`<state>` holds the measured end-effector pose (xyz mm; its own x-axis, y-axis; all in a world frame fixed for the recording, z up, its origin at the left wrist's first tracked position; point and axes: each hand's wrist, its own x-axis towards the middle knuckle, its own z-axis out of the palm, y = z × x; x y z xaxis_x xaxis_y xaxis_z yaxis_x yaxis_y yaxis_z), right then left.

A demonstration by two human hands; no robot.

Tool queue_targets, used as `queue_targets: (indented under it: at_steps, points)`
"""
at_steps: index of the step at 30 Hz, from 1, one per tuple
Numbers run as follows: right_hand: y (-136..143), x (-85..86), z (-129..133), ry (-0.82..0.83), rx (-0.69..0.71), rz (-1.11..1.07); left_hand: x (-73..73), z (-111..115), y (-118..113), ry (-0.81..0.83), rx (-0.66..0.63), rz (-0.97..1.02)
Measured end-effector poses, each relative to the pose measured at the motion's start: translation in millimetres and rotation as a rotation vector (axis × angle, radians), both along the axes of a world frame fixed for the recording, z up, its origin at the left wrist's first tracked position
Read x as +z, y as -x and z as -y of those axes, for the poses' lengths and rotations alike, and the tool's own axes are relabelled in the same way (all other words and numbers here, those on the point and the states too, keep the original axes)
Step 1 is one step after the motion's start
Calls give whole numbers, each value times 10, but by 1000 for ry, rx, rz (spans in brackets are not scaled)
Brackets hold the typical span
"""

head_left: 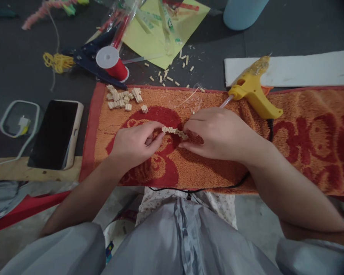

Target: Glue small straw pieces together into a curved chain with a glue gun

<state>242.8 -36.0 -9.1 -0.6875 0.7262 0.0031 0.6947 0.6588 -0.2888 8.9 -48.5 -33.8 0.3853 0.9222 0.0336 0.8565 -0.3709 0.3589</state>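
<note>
A short chain of small pale stick bundles [174, 131] is held level over the orange and red towel [103, 126]. My left hand [137, 143] pinches its left end between thumb and fingertips. At the other end my right hand [218, 131] has its thumb and fingers closed round the chain, partly hiding that end. Just beyond my left hand lies a pile of similar pale bundles [120, 98], with a single bundle [144, 109] apart from it. Past my right hand a yellow hot glue gun [252, 91] rests on its side, a clear glue stick poking out of its back.
Loose cut stick pieces [169, 78] are scattered beyond the towel. A red thread spool [113, 65] stands by dark blue pliers [88, 57]. A phone [55, 133] and a white cable [36, 126] lie left. A white board [304, 68] and blue container [243, 13] are farther back.
</note>
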Motion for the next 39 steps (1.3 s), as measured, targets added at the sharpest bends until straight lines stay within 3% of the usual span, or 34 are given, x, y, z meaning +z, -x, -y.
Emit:
queue_targets:
  at_steps: [5, 9, 12, 16, 22, 28, 33, 39]
  points:
    - [38, -76, 16, -23, -61, -167, -1, 0, -29, -16, 1, 28]
    - [70, -125, 11, 28, -65, -334, -20, 6, -58, -222, -73, 32]
    - [78, -111, 6, 135, -64, -407, -7, 21, -71, -336, -132, 1]
    - [65, -63, -16, 310, -90, -534, 68, 34, -93, -283, -169, -77]
    - [27, -48, -82, 507, -148, -747, 219, -59, -171, -338, -230, -66]
    - [2, -42, -116, 543, -179, -787, 214, -205, -171, -505, -308, -41]
    - [12, -33, -114, 556, -179, -767, 176, -182, -165, -644, -389, 16]
    - [30, -26, -96, 669, -159, -779, 184, -127, -195, -660, -384, 46]
